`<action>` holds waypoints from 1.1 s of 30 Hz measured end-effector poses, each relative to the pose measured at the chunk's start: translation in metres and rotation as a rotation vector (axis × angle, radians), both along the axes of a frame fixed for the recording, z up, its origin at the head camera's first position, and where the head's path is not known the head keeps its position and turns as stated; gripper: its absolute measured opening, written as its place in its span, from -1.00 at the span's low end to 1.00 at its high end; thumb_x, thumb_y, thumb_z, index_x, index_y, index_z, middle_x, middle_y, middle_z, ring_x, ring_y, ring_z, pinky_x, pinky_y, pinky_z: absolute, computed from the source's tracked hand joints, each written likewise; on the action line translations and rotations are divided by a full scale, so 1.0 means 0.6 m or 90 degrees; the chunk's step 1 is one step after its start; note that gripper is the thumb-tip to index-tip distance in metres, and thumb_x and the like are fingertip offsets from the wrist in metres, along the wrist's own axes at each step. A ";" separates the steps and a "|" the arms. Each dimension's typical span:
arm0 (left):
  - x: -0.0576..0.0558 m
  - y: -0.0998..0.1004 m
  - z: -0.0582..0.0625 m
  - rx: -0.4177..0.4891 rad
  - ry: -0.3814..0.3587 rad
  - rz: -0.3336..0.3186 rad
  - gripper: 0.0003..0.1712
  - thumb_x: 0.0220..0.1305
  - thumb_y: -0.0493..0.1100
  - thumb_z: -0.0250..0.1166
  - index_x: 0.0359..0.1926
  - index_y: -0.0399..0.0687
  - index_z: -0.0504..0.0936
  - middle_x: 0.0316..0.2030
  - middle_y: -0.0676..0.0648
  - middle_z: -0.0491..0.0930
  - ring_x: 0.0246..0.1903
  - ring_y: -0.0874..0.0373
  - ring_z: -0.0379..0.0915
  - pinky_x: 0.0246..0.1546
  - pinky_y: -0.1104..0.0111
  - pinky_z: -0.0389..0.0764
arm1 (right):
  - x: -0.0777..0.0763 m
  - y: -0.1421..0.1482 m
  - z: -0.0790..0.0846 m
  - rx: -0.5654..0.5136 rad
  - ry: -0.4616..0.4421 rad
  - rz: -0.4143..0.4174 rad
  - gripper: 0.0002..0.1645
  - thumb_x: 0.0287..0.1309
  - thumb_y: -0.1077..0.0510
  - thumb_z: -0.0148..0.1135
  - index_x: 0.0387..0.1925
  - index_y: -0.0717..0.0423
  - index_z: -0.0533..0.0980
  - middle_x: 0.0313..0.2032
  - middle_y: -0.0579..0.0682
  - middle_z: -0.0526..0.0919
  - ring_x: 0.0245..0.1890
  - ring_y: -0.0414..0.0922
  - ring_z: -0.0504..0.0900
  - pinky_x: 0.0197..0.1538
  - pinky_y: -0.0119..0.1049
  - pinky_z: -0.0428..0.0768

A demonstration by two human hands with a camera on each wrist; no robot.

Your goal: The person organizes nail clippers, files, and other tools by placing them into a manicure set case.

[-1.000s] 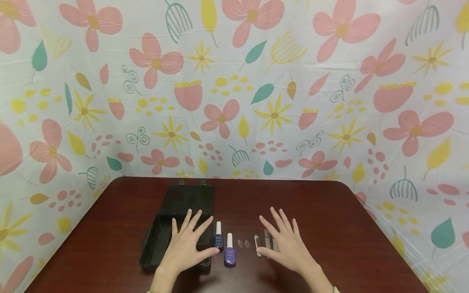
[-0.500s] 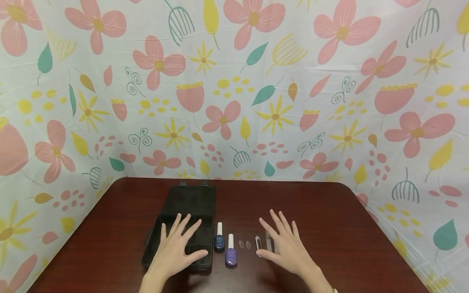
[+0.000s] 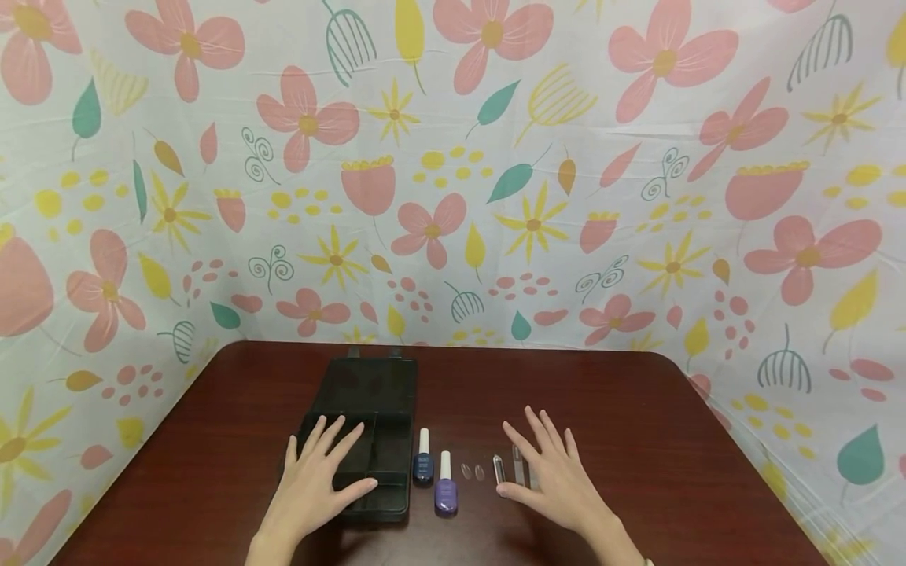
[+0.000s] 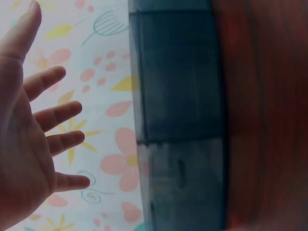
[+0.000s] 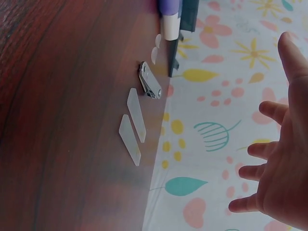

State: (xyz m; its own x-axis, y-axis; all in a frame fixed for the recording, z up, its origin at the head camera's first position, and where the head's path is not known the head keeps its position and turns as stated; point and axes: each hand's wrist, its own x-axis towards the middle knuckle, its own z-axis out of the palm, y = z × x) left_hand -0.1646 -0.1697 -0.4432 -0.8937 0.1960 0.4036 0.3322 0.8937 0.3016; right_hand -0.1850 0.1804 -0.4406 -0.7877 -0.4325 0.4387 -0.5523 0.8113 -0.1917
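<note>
My left hand (image 3: 309, 479), fingers spread and straight, is over the black box (image 3: 388, 448), whose lid lies folded back; the hand covers part of its compartments. Nothing is in its grasp, as the left wrist view also shows. My right hand (image 3: 559, 478) is spread too, above a nail clipper (image 5: 149, 81) and two pale nail files (image 5: 136, 115). Its fingers hold nothing. Between the hands stand a dark blue nail polish bottle (image 3: 423, 465) and a purple one (image 3: 446, 494), both white-capped. Two small clear false nails (image 3: 472, 472) lie right of them.
The dark brown wooden table (image 3: 637, 424) carries all of these things. Behind it and along both sides hangs a white cloth (image 3: 453, 259) printed with flowers and leaves.
My left hand has moved left across the box, uncovering more of its right-hand compartments. My right hand has stayed almost in place, fingers still spread.
</note>
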 end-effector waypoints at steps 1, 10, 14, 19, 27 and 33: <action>0.001 -0.003 -0.001 -0.002 -0.006 0.004 -0.15 -0.09 0.32 0.27 0.24 0.14 0.34 0.22 -0.15 0.22 0.25 -0.17 -0.07 -0.01 -0.29 -0.15 | 0.000 0.000 0.000 0.001 0.000 -0.001 -0.05 -0.16 -0.33 0.25 0.28 -0.13 0.21 0.31 0.14 0.01 0.28 0.14 -0.07 0.07 0.30 -0.07; 0.003 -0.036 -0.016 -0.023 -0.019 0.048 -0.16 -0.08 0.34 0.24 0.22 0.08 0.36 0.15 -0.22 0.29 0.19 -0.24 0.04 -0.08 -0.31 -0.01 | 0.000 0.001 -0.002 -0.008 -0.015 0.000 -0.05 -0.14 -0.32 0.24 0.30 -0.15 0.19 0.31 0.15 -0.01 0.29 0.12 -0.08 0.07 0.30 -0.07; 0.006 -0.052 -0.015 -0.012 -0.039 0.068 -0.15 -0.06 0.35 0.23 0.22 0.05 0.36 0.16 -0.26 0.28 0.18 -0.26 0.03 -0.09 -0.32 -0.01 | 0.002 0.001 -0.002 -0.012 -0.022 -0.003 -0.06 -0.14 -0.30 0.25 0.29 -0.14 0.19 0.31 0.16 0.00 0.29 0.13 -0.07 0.07 0.30 -0.07; 0.013 -0.069 -0.011 0.002 -0.093 0.089 -0.13 -0.03 0.38 0.17 0.22 -0.02 0.36 0.14 -0.34 0.26 0.16 -0.31 0.04 -0.12 -0.34 -0.01 | 0.004 0.001 -0.004 -0.016 -0.030 -0.004 -0.08 -0.12 -0.30 0.24 0.29 -0.12 0.21 0.31 0.17 -0.01 0.28 0.14 -0.06 0.06 0.31 -0.06; 0.019 -0.096 -0.011 0.025 -0.229 0.116 -0.07 -0.01 0.43 0.09 0.23 -0.10 0.33 0.10 -0.43 0.26 0.09 -0.42 0.08 -0.19 -0.37 0.03 | 0.007 0.003 -0.009 -0.018 -0.024 -0.006 -0.09 -0.13 -0.30 0.25 0.27 -0.11 0.24 0.30 0.18 0.01 0.27 0.15 -0.02 0.05 0.31 -0.03; 0.015 -0.111 -0.016 0.034 -0.274 0.125 -0.06 -0.03 0.45 0.08 0.20 -0.13 0.36 0.02 -0.38 0.36 -0.01 -0.38 0.23 -0.25 -0.34 0.12 | 0.008 0.006 -0.009 -0.029 -0.050 -0.010 -0.08 -0.12 -0.32 0.23 0.28 -0.13 0.22 0.32 0.15 -0.03 0.29 0.11 -0.07 0.06 0.31 -0.06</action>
